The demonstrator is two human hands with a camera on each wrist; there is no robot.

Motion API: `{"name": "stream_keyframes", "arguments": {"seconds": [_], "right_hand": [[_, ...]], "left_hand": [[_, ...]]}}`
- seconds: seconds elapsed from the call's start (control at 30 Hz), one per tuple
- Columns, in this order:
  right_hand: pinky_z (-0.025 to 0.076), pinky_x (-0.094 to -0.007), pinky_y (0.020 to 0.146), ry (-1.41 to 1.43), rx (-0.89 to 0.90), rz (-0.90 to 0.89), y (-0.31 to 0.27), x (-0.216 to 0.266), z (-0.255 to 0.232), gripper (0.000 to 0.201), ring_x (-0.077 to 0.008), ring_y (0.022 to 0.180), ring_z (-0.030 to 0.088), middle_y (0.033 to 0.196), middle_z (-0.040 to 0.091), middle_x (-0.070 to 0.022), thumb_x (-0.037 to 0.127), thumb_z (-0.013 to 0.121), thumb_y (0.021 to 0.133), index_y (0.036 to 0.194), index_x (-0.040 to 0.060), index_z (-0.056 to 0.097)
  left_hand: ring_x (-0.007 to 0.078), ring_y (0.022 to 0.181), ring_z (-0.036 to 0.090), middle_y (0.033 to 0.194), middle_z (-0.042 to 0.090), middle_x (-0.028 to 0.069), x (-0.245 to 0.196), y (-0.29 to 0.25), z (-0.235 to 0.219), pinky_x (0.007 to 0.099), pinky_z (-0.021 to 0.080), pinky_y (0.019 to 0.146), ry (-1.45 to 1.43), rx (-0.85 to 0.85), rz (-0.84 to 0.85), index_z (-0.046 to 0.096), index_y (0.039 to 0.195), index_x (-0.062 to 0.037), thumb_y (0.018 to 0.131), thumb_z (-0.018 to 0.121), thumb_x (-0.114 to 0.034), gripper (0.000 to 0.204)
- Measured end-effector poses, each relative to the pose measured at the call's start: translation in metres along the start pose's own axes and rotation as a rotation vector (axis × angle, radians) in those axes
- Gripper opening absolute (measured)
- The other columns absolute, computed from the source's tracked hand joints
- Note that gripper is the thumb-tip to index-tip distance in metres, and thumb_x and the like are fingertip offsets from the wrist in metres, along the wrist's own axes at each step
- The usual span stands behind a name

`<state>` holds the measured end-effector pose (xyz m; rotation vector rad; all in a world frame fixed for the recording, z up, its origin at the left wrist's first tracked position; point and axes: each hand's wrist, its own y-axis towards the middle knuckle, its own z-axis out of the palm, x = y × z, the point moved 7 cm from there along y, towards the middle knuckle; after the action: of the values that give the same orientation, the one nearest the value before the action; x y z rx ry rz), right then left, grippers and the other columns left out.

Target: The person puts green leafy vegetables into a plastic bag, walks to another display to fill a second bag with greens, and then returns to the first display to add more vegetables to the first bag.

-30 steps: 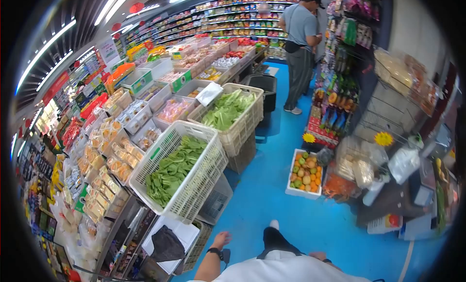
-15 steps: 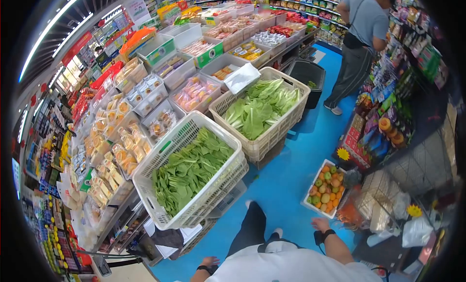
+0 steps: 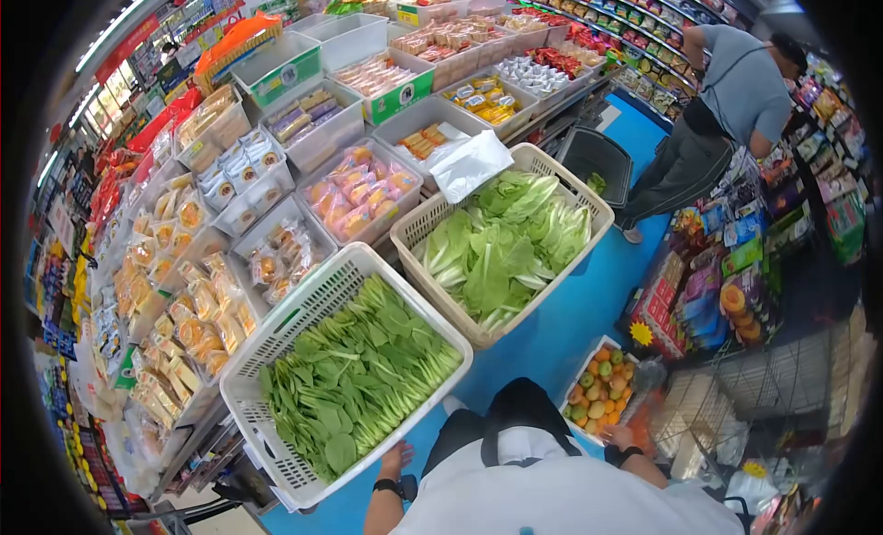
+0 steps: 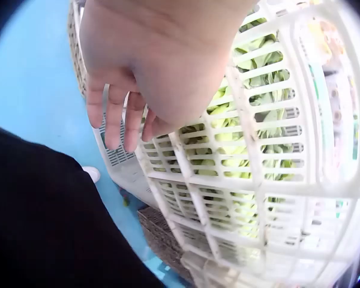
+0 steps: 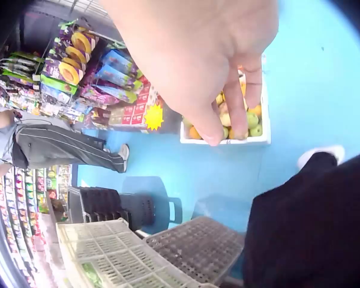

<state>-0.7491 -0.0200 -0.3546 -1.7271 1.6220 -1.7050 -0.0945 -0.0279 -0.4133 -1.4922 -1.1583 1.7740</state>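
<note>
My left hand (image 3: pixel 397 457) hangs beside the near side of a white slatted crate (image 3: pixel 437 388) full of dark leafy greens (image 3: pixel 345 379). In the left wrist view its relaxed fingers (image 4: pixel 114 123) point down along the crate's slats and hold nothing. My right hand (image 3: pixel 618 436) hangs low at my other side and overlaps the edge of a white box (image 3: pixel 566 411) of mixed fruit (image 3: pixel 596 390). The right wrist view shows that hand with loose, slightly bent fingers (image 5: pixel 237 111) and nothing in them. Beyond the white crate, a beige crate (image 3: pixel 602 218) holds pale green lettuce (image 3: pixel 506 241).
A sloped display of bins with packaged cakes (image 3: pixel 359 190) runs along the left. A white plastic bag (image 3: pixel 471 164) lies at the beige crate's corner. Ahead, a person (image 3: pixel 727 112) stands in the blue aisle by a snack rack (image 3: pixel 736 268) and a black bin (image 3: pixel 598 158).
My view has moved forward and turned toward the crates, which now look closer and larger. Both hands have swung as I walk. The person by the rack leans further forward.
</note>
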Motion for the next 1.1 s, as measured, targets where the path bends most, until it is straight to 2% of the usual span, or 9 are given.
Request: {"name": "stream_keyframes", "arguments": {"seconds": [0.13, 0.23, 0.37, 0.4, 0.53, 0.63, 0.87, 0.97, 1.1], "right_hand": [[0.052, -0.034, 0.06, -0.233, -0.027, -0.041, 0.063, 0.043, -0.011, 0.021, -0.0219, 0.068, 0.069, 0.079, 0.069, -0.01, 0.022, 0.073, 0.081, 0.082, 0.0013, 0.07], [0.051, -0.0367, 0.066, -1.31, -0.17, -0.671, 0.092, 0.159, 0.024, 0.049, -0.0223, 0.064, 0.067, 0.072, 0.07, -0.0115, 0.053, 0.061, 0.083, 0.074, 0.0063, 0.073], [0.048, -0.0304, 0.055, 0.16, 0.089, -0.317, 0.175, 0.306, 0.051, 0.047, -0.0172, 0.061, 0.062, 0.069, 0.067, -0.0062, 0.049, 0.057, 0.092, 0.079, 0.0055, 0.072], [0.048, -0.0269, 0.056, 0.102, 0.124, -0.525, 0.166, 0.371, 0.074, 0.047, -0.0159, 0.064, 0.062, 0.074, 0.067, -0.0057, 0.045, 0.053, 0.096, 0.087, 0.0023, 0.071], [0.05, -0.0283, 0.075, 0.013, 0.228, -0.772, 0.065, 0.556, 0.212, 0.046, -0.0174, 0.093, 0.064, 0.125, 0.061, -0.0082, 0.015, 0.054, 0.091, 0.137, 0.0077, 0.05], [0.051, -0.0285, 0.076, -0.209, 0.416, -0.935, 0.053, 0.633, 0.328, 0.051, -0.0163, 0.096, 0.062, 0.127, 0.059, -0.0109, 0.011, 0.062, 0.085, 0.135, 0.0054, 0.052], [0.051, -0.0316, 0.072, -0.418, 0.494, -0.972, 0.079, 0.667, 0.548, 0.047, -0.0189, 0.087, 0.065, 0.098, 0.069, -0.011, 0.03, 0.08, 0.074, 0.106, -0.0021, 0.067], [0.051, -0.0365, 0.071, -0.625, 0.248, -1.304, 0.058, 0.676, 0.574, 0.047, -0.0261, 0.079, 0.066, 0.089, 0.069, -0.0136, 0.032, 0.082, 0.071, 0.1, -0.0024, 0.069], [0.05, -0.0403, 0.071, -0.51, 0.161, -1.169, 0.079, 0.678, 0.571, 0.028, -0.0315, 0.075, 0.064, 0.079, 0.066, -0.0139, 0.021, 0.073, 0.078, 0.093, -0.0023, 0.068]], "left_hand": [[0.0281, 0.1, 0.064, 0.12, 0.063, 0.013, 0.053, -0.006, -0.015, 0.0432, 0.05, 0.081, -0.137, -0.123, -0.116, 0.043, 0.133, -0.0073, 0.096, 0.048, -0.027, 0.042], [0.0298, 0.099, 0.065, 0.116, 0.064, 0.0148, 0.114, -0.021, -0.025, 0.0447, 0.049, 0.079, -0.226, -0.186, -0.25, 0.044, 0.13, -0.006, 0.095, 0.05, -0.032, 0.044], [0.033, 0.093, 0.065, 0.116, 0.063, 0.0177, 0.109, -0.055, -0.02, 0.0439, 0.052, 0.075, 0.812, -0.155, -0.102, 0.061, 0.111, -0.0055, 0.09, 0.058, -0.038, 0.038], [0.0341, 0.09, 0.065, 0.115, 0.063, 0.0186, 0.098, -0.058, -0.009, 0.0436, 0.053, 0.074, 1.163, -0.137, -0.046, 0.066, 0.105, -0.0054, 0.089, 0.061, -0.04, 0.038], [0.0345, 0.096, 0.064, 0.117, 0.062, 0.0191, 0.07, -0.057, 0.036, 0.0449, 0.053, 0.078, 0.555, -0.206, -0.109, 0.06, 0.114, -0.0047, 0.09, 0.06, -0.035, 0.039], [0.035, 0.102, 0.063, 0.119, 0.061, 0.0196, 0.047, -0.051, 0.076, 0.0463, 0.053, 0.082, -0.029, -0.249, -0.144, 0.053, 0.123, -0.004, 0.091, 0.059, -0.031, 0.042], [0.0266, 0.095, 0.066, 0.116, 0.064, 0.0143, -0.047, -0.061, 0.169, 0.0371, 0.051, 0.078, -0.319, -0.34, -0.217, 0.047, 0.13, -0.0028, 0.094, 0.047, -0.022, 0.041], [0.0252, 0.093, 0.067, 0.112, 0.066, 0.014, -0.072, -0.07, 0.192, 0.0365, 0.051, 0.079, -0.247, -0.402, -0.14, 0.05, 0.128, -0.0009, 0.093, 0.048, -0.022, 0.041], [0.0235, 0.091, 0.068, 0.108, 0.068, 0.0148, -0.088, -0.086, 0.212, 0.034, 0.052, 0.079, 0.072, -0.351, -0.144, 0.054, 0.123, 0.0015, 0.094, 0.048, -0.02, 0.037]]}}
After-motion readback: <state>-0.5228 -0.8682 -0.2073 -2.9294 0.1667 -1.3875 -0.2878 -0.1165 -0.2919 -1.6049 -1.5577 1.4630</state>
